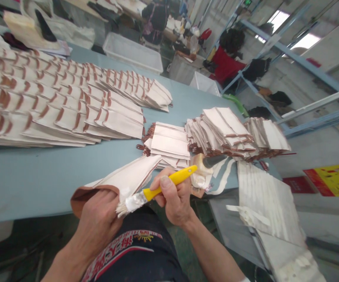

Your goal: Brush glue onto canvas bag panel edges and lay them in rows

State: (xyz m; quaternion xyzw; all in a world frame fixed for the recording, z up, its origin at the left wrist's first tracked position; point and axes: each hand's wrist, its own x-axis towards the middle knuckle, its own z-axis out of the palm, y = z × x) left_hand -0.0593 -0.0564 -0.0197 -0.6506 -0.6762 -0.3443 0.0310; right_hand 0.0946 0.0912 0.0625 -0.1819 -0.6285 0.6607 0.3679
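My right hand (174, 196) grips a paintbrush (171, 182) by its yellow handle. White paste coats the metal band and the bristles, which point down and left beside my left hand (103, 211). That hand is closed on the brown-edged mouth of a cream fabric piece (122, 172), with its fingers partly inside the opening. The piece's far end reaches up to a small stack of similar cream pieces (169, 141). Just right of my right hand stands a pale block-shaped container (200, 170) with a dark nozzle-like part.
Overlapping rows of cream pieces (54, 98) cover the left of the blue-green table (40, 176). More stacks (222, 129) stand at the right. Behind the table is a white plastic bin (132, 53). White strips hang over a board (272, 203) at the lower right.
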